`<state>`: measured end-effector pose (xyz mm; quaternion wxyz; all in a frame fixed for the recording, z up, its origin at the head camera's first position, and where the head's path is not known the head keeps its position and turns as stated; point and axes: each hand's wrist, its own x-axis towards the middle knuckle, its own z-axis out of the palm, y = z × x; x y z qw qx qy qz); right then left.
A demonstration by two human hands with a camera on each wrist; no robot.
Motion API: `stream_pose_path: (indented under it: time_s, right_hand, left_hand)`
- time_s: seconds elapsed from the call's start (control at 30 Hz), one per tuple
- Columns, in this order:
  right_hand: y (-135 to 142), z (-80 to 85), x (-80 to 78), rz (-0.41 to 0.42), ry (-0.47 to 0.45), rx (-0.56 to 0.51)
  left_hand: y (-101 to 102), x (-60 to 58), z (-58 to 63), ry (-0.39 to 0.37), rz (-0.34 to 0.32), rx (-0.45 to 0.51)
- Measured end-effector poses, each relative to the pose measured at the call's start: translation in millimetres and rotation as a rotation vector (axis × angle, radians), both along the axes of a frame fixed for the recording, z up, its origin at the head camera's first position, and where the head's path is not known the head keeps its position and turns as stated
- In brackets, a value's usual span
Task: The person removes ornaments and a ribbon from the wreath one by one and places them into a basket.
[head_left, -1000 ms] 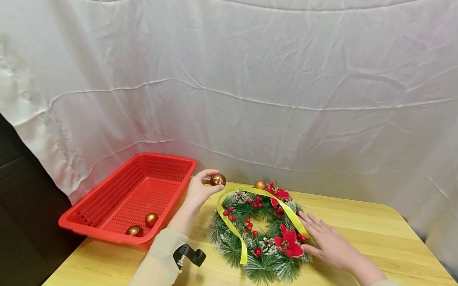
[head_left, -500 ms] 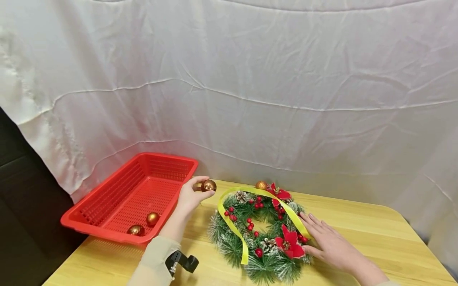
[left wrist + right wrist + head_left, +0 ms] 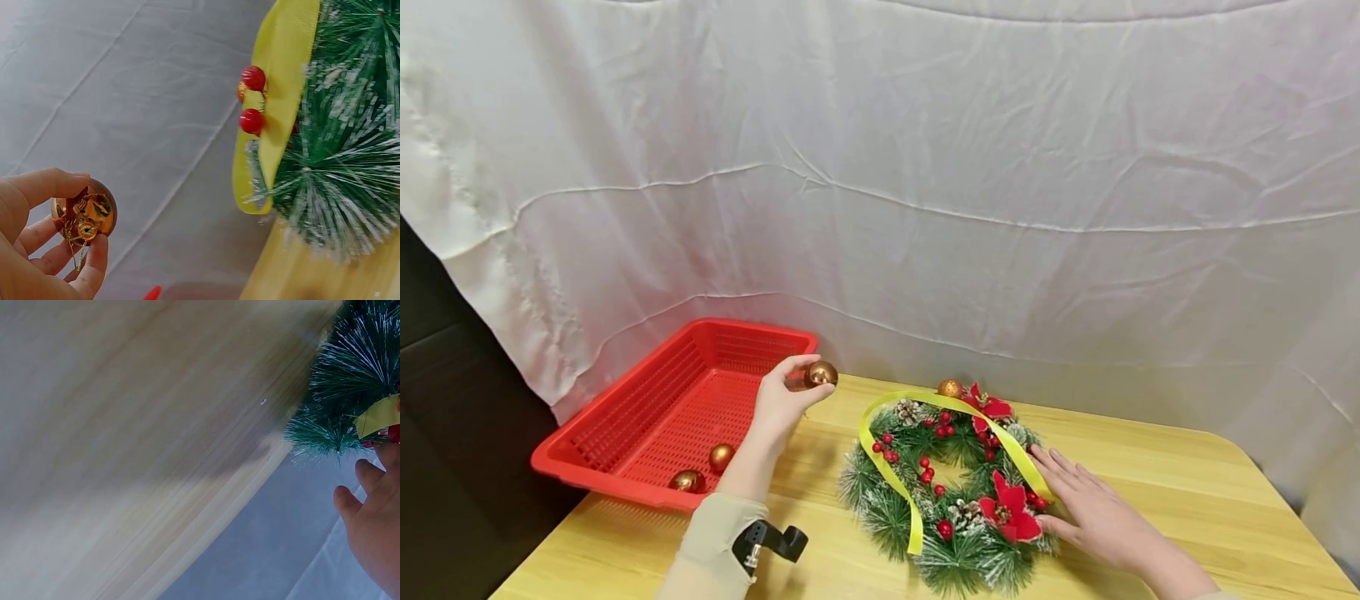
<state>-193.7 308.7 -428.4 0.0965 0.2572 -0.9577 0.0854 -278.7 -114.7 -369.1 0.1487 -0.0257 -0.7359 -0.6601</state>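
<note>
My left hand pinches a shiny copper-gold Christmas bauble between thumb and fingers, raised near the right rim of the red basket. In the left wrist view, a gold cap and thin gold thread show on the bauble. My right hand lies with its fingers extended at the right edge of a green wreath, fingertips right at the greenery. The wreath carries red berries, pinecones and red poinsettias. A loop of yellow ribbon lies across it, and a glittery gold bauble sits at its far edge.
The red perforated basket stands on the left of the wooden table, with two copper-gold baubles inside. A pale curtain hangs behind the table. A black wrist mount sits on the left sleeve.
My left hand has moved left with the bauble, away from the wreath and closer to the basket. The right hand has stayed at the wreath's edge.
</note>
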Motion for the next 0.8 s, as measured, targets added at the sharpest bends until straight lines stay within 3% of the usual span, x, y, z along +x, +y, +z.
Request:
stream_pose_path:
  time_s: [0.47, 0.8]
  right_hand:
    - [1.6, -2.2, -0.5, 0.011, 0.033, 0.001]
    - [2.1, -3.7, 0.2, 0.013, 0.044, -0.001]
  left_hand:
    - [-21.6, 12.8, 21.3, 0.046, 0.035, -0.041]
    - [-52.8, 24.3, 25.6, -0.012, 0.054, -0.059]
